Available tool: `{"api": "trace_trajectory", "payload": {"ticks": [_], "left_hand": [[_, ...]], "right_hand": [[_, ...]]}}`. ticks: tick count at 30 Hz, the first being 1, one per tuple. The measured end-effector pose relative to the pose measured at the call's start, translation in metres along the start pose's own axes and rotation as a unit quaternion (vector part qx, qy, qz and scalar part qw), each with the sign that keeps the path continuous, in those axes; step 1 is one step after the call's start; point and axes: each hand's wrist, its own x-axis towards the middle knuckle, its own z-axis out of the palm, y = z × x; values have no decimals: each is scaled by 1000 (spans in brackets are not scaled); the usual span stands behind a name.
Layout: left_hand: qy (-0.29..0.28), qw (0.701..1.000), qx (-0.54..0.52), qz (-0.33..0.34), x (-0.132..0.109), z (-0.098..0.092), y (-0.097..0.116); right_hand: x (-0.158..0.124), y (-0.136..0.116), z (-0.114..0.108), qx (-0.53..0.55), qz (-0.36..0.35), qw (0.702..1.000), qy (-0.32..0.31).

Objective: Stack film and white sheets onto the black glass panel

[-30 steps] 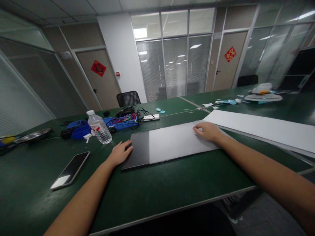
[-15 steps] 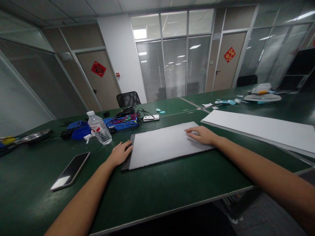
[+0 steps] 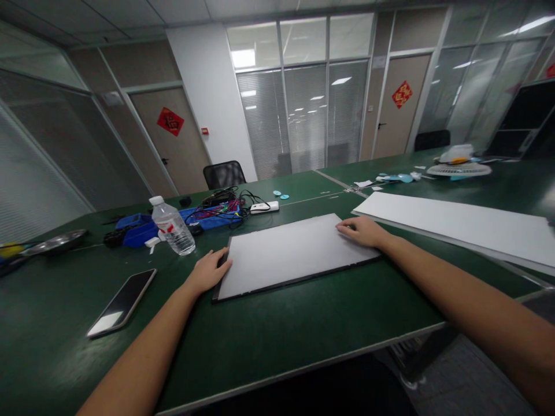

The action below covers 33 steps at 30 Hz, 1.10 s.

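Observation:
A white sheet (image 3: 281, 251) lies on a flat dark-edged panel (image 3: 299, 281) on the green table. My left hand (image 3: 208, 271) rests at the panel's left edge, thumb spread from the fingers, with the thumb tip by the sheet's border. Across the right edge lies my right hand (image 3: 364, 231), its fingers loosely bent and touching the sheet near the far right corner. A small gap shows between its thumb and fingers. What lies beneath either palm is hidden.
Left of the panel are a water bottle (image 3: 172, 226) and a phone (image 3: 122, 303). Behind stand blue trays (image 3: 212, 218) with tangled wires and a white power strip (image 3: 264, 207). A long white board (image 3: 455, 228) lies to the right, with a white fan (image 3: 459, 167) beyond.
The white sheet has shifted left over the panel, covering most of the dark strip at its left side. My right hand has slid right to the edge, its fingers more bent.

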Motion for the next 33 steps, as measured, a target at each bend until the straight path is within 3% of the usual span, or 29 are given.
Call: {"api": "trace_trajectory", "payload": {"ticks": [10,18,27,33], "left_hand": [[9,1000,11,26,4,5,-8],[2,999,-6,31,2,4,-7],[2,999,-24,26,0,6,-10],[-10,1000,-11,28,0,4,-9]], "right_hand": [[-1,-11,0,11,-32,999,-19],[4,3,2,-84,109,990,18],[4,13,1,-50,68,996,-8],[5,43,-1,-118,167,976,71]]}}
